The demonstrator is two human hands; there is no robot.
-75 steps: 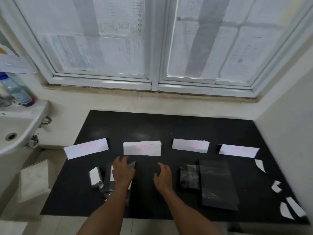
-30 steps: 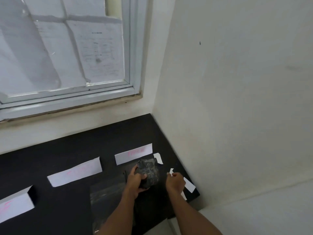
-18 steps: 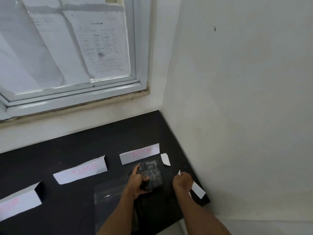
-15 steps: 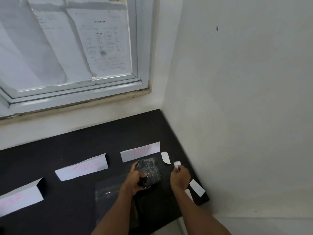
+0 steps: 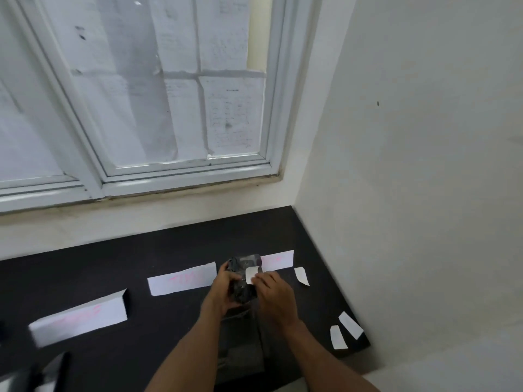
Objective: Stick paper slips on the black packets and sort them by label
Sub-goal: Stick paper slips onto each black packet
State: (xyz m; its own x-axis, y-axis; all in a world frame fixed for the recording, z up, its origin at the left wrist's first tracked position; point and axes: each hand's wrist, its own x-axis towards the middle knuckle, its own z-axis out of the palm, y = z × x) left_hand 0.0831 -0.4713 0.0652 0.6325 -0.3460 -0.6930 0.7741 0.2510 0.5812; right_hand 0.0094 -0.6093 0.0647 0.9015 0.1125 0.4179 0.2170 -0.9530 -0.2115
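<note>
Fingers (image 5: 261, 279) of the right hand (image 5: 276, 295) pinch a small white paper slip (image 5: 252, 274) against the crinkled black plastic packet (image 5: 243, 281). The left hand (image 5: 223, 290) grips the packet with curled fingers above the black countertop (image 5: 169, 256). The slip touches the right fingertips at eleven o'clock, its long axis running roughly twelve to six. The rightmost white label card (image 5: 278, 260) lies just beyond the packet, at twelve o'clock. The right hand looks nearer for pressing the slip flat.

A plain utility or office back room: a matte black bench top (image 5: 198, 239) sits in the corner of bare cream painted walls (image 5: 424, 165), under a white-framed window (image 5: 184, 181) papered over with printed white sheets (image 5: 229, 117).
</note>
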